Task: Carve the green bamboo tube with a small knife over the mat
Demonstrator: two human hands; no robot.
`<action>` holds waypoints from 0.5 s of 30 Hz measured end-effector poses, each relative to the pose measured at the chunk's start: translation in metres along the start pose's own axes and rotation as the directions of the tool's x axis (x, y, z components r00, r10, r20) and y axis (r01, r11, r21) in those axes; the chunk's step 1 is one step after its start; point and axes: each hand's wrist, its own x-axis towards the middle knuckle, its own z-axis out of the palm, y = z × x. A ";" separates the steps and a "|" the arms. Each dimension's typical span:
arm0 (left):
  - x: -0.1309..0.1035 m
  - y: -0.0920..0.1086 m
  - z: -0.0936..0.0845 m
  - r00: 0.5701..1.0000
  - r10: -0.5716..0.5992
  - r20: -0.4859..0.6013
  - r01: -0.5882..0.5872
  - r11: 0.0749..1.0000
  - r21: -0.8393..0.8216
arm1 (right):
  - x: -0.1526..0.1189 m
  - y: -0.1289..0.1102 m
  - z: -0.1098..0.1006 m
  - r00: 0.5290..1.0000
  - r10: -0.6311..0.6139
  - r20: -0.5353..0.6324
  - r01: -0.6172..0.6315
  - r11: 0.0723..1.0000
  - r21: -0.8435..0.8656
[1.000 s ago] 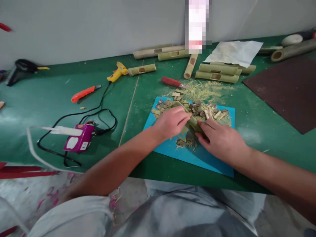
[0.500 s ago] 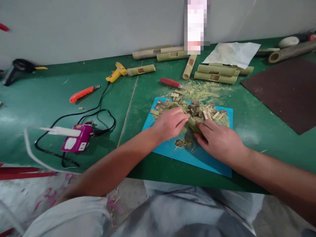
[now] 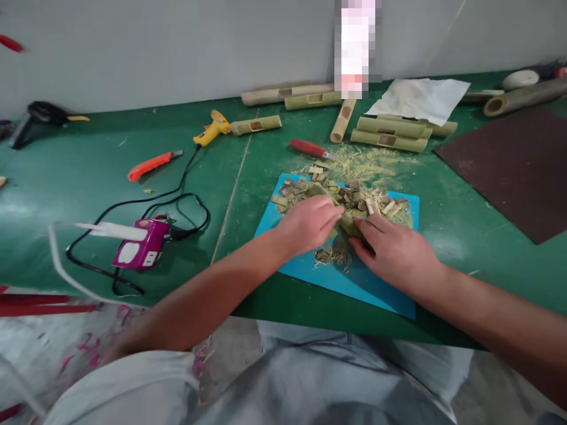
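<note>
Fingers of the left hand are curled in against the bamboo piece; from my remote seat I cannot tell whether they clasp it or something small. On the right hand I see thumb and fingers grasping the piece's nearer end. I look down on a green table, a dark brown sheet lying at its right. Smaller is the blue mat, with the piece slanting over it between both hands. Beyond I make out cut bamboo tubes. To the left I find a purple socket box, a yellow glue gun and an orange cutter. A red-handled knife lies just past the mat; smallest, bamboo chips litter it near the fingers.
</note>
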 end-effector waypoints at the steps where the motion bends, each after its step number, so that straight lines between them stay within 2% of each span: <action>1: 0.000 0.000 0.000 0.999 -0.015 -0.029 0.015 1.000 0.004 | 0.000 0.000 0.000 1.000 -0.003 -0.017 0.003 1.000 -0.004; 4: 0.000 -0.001 -0.001 0.992 -0.080 -0.098 0.083 0.996 0.036 | -0.001 0.001 0.002 0.998 -0.021 -0.067 0.020 1.000 -0.014; 6: -0.001 0.000 0.000 0.998 -0.050 -0.037 0.051 0.999 0.008 | -0.002 0.001 0.003 0.995 -0.047 -0.086 0.046 0.999 -0.018; 8: -0.001 0.000 0.000 0.999 -0.034 -0.024 0.033 0.999 -0.020 | -0.002 0.002 0.004 0.993 -0.057 -0.103 0.055 0.998 -0.025; 11: -0.001 0.001 0.001 0.992 -0.079 -0.096 0.080 0.997 0.001 | -0.002 0.001 0.004 0.990 -0.059 -0.127 0.055 0.998 -0.035; 15: -0.001 0.004 0.001 0.999 -0.041 -0.019 0.040 0.998 -0.038 | -0.002 0.001 0.003 0.986 -0.087 -0.145 0.082 0.996 -0.039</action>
